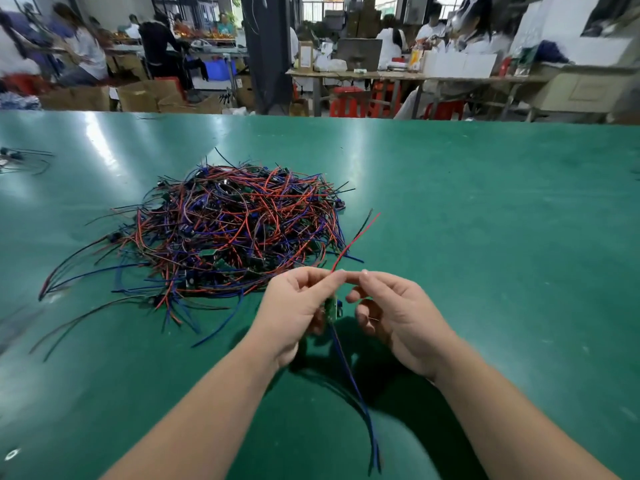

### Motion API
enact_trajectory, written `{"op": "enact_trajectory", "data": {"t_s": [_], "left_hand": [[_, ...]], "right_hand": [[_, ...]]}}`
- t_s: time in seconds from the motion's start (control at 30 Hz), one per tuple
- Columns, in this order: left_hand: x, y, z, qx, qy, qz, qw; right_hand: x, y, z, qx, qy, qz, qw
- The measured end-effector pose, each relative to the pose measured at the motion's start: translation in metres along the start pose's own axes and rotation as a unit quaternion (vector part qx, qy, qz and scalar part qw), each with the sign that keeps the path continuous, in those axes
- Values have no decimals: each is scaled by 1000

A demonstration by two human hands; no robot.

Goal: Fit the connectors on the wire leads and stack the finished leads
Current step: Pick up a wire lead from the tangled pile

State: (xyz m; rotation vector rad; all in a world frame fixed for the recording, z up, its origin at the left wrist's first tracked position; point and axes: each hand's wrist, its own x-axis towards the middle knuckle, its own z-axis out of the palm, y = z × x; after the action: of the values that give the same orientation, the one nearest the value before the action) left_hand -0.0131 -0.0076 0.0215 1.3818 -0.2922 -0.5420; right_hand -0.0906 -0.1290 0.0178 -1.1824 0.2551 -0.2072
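Observation:
A big tangled pile of wire leads (228,233), red, blue and black with small green boards among them, lies on the green table (485,220). In front of it my left hand (294,306) pinches one lead with a small green board (331,306) between the fingers. Its red wire (356,240) and a black one stick up and to the right. Its blue wires (360,400) hang down toward me. My right hand (394,313) meets the left at the fingertips, thumb and forefinger pinched at the wire.
A few loose dark leads (24,161) lie at the table's far left edge. Beyond the far edge are cardboard boxes (145,95), red stools (349,105), work benches and several people.

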Motion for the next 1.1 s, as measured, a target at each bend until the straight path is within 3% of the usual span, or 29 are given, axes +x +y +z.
{"op": "enact_trajectory", "data": {"t_s": [0.13, 0.23, 0.33, 0.47, 0.57, 0.7, 0.8, 0.93, 1.1], "left_hand": [[-1, -5, 2, 2, 15, 14, 1000], [-1, -5, 1, -58, -2, 4, 998], [3, -4, -5, -131, -13, -28, 991], [3, -12, -7, -91, -93, -27, 991], [-4, -17, 0, -100, -162, -33, 981], [-6, -13, -1, -104, -152, -42, 982], [-7, -9, -2, -58, -138, -55, 987], [-8, -7, -3, -26, -123, -62, 990], [-10, -10, -8, 48, -134, -64, 988]], "right_hand": [[-4, 10, 8, -27, -39, -16, 999], [-4, 12, 7, -43, -14, -8, 999], [1, 10, 2, 40, 39, -5, 998], [3, 6, 0, 128, 45, 9, 991], [1, 6, 1, 91, 38, 5, 995], [0, 5, -5, -87, 96, -69, 989], [1, 5, -7, -155, 113, -86, 978], [2, 1, -7, -62, 89, -28, 994], [-2, 3, -7, -97, 35, 22, 994]]}}
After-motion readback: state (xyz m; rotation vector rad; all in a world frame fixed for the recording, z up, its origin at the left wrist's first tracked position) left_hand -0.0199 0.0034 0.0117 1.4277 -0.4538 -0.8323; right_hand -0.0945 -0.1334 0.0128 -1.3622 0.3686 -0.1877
